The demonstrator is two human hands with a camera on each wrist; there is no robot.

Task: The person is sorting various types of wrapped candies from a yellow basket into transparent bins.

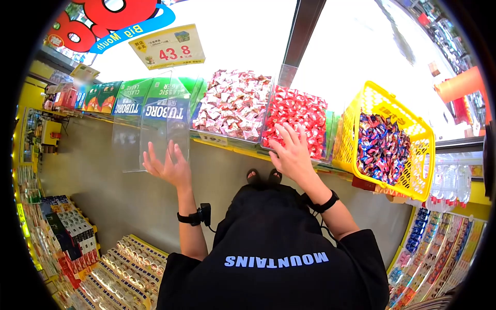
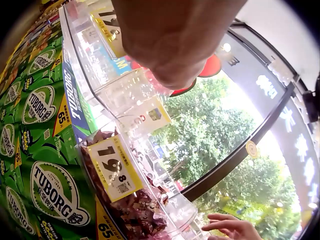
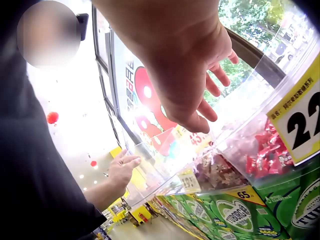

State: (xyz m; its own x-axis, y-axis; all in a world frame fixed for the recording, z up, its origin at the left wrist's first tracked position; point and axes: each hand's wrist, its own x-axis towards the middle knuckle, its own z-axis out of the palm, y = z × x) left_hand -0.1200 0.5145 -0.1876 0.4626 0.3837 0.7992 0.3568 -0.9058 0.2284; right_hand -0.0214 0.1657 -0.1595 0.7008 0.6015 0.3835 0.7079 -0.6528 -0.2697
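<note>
My left hand [image 1: 168, 164] is at the near end of a clear plastic box [image 1: 129, 142], its thumb and fingers gripping the wall. Through the box, green Tuborg cartons [image 1: 164, 106] show behind. My right hand [image 1: 294, 155] reaches over the front of a bin of red-wrapped candies [image 1: 299, 111], its fingers spread and loosely bent, with nothing in them. In the right wrist view those fingers hang near the bin's clear wall, above red candies [image 3: 270, 155]. To the left of that bin sits one of pink-and-white wrapped candies [image 1: 235, 101].
A yellow basket [image 1: 431, 155] of dark blue-and-red wrapped candies stands at the right end. A price card [image 1: 168, 47] hangs over the cartons. Window glass [image 1: 243, 31] backs the shelf. Goods fill the shelves [image 1: 129, 263] behind the person; bottled water [image 1: 449, 181] stands right.
</note>
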